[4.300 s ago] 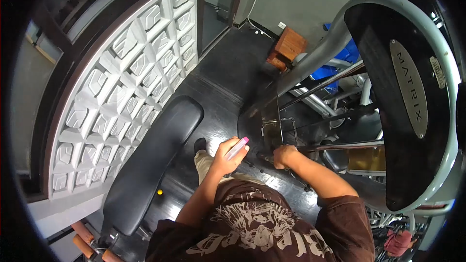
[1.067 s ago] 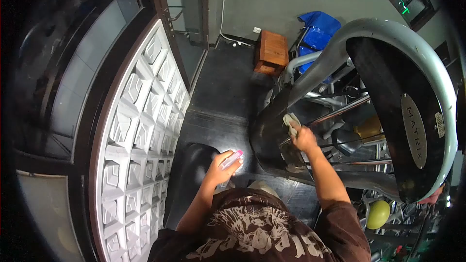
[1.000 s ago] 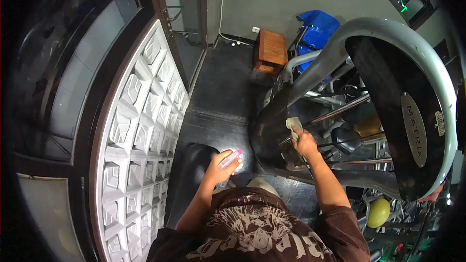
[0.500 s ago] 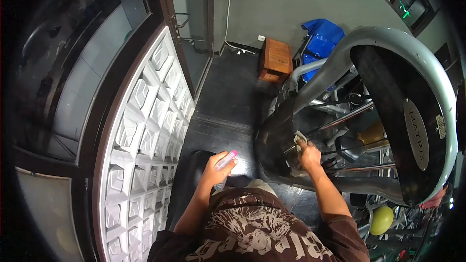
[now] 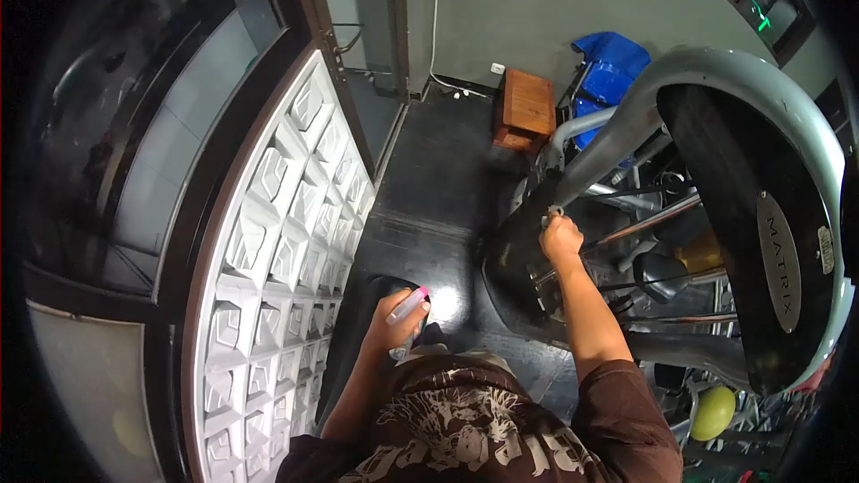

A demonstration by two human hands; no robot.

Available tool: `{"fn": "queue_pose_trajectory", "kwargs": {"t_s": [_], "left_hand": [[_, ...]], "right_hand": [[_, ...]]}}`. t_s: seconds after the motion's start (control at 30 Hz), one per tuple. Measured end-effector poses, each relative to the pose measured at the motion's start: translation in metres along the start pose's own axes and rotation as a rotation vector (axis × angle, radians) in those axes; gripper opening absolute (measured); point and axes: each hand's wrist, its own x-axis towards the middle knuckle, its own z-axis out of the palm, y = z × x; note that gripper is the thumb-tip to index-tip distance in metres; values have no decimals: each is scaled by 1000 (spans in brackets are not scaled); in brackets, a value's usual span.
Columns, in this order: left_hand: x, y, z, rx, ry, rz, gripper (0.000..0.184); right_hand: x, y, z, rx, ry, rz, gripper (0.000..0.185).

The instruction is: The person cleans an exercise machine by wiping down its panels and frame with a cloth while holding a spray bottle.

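Note:
My left hand [image 5: 391, 323] is wrapped round a clear bottle [image 5: 407, 306] with a pink top, held in front of my shirt. To the right, my right hand [image 5: 561, 237] is closed on a pale cloth [image 5: 554, 211], of which only a small part shows past the fingers. The cloth lies against the edge of a dark panel [image 5: 510, 264] on the grey-framed exercise machine [image 5: 734, 63]. Metal rods and a cable run behind my right forearm.
A black padded bench [image 5: 352, 340] is beside my left arm. White patterned panels [image 5: 286, 250] line the left side. Farther off are a wooden box [image 5: 528, 107], blue seats [image 5: 613, 67] and a grey wall [image 5: 510, 0]. A yellow-green ball [image 5: 713, 413] is at the lower right.
My right hand has moved up along the dark panel with the cloth. My left hand still holds the bottle, now slightly lower and farther left. The view has shifted a little.

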Motion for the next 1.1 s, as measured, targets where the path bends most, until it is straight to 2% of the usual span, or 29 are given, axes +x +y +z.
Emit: {"fn": "queue_pose_trajectory", "kwargs": {"t_s": [0.13, 0.27, 0.47, 0.6, 0.7, 0.87, 0.93, 1.0, 1.1], "left_hand": [[7, -4, 13, -28, -55, -16, 20], [13, -8, 31, -74, -141, -44, 21], [28, -4, 49, -111, -214, -60, 20], [36, -2, 51, -110, -234, -15, 18], [37, 0, 48, -99, -230, 9, 17], [37, -7, 43, -107, -216, -9, 17], [36, -4, 42, -102, -223, 3, 17], [36, -3, 41, -97, -225, 3, 17], [33, -2, 40, -101, -220, -5, 17]], "right_hand": [[-31, 6, -20, 3, -105, 8, 30], [-79, 43, -11, 6, 33, -112, 34], [-158, 92, -31, 57, -31, -103, 50], [-192, 122, -37, 84, -98, -18, 51], [-191, 125, -28, 85, -94, 33, 46], [-162, 104, -24, 100, -40, -12, 39], [-143, 81, -37, 107, -60, -3, 35], [-114, 66, -29, 141, -46, -29, 42], [-67, 39, -17, 116, -12, -36, 37]]}}
